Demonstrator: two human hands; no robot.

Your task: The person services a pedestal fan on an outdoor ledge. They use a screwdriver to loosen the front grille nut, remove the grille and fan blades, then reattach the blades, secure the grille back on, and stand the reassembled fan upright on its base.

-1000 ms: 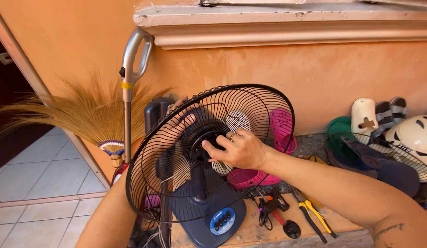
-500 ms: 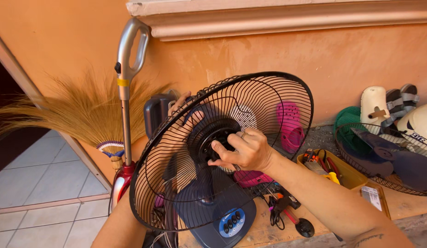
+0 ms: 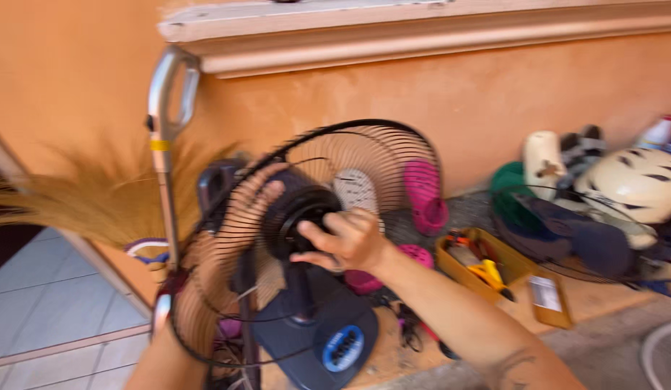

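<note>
Item: black desk fan (image 3: 306, 289), rear wire guard (image 3: 378, 155) attached, standing on the ledge (image 3: 566, 303) against the orange wall. My right hand (image 3: 346, 242) pinches the motor hub (image 3: 299, 213), fingers curled around it; my left hand (image 3: 259, 198) presses spread fingers behind the guard, apparently bracing it.

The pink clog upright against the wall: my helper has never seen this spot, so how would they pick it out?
Start at the black fan grille under the right hand. Behind its right rim, a pink clog leans upright against the orange wall. The other pink clog lies flat below it.
</note>
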